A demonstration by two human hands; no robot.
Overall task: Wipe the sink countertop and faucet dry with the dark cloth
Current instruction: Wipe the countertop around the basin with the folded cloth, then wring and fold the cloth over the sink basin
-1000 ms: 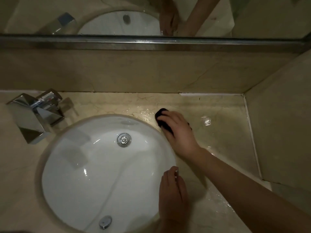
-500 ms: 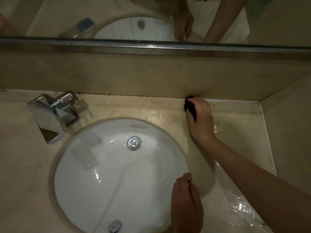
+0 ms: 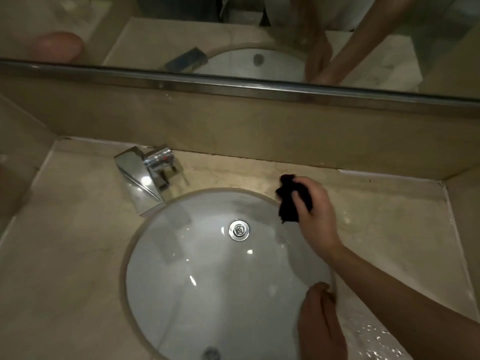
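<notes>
A mirror (image 3: 233,27) with a metal-trimmed lower edge spans the back wall (image 3: 233,120).

You face a beige stone backsplash (image 3: 259,126) under a metal-edged mirror (image 3: 155,27), a tiled side wall (image 3: 465,203) at right, dim warm light.

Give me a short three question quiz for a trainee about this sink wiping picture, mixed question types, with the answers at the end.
1. True or false: the right hand holds the dark cloth at the back right rim of the basin.
2. Where does the faucet stand? A) back left of the basin B) front right of the basin C) against the right wall
3. Fill in: the left hand rests on the basin's front ____ edge.

Key: 1 true; 2 A; 3 right. Shiny water remains on the countertop near the front right.
</notes>
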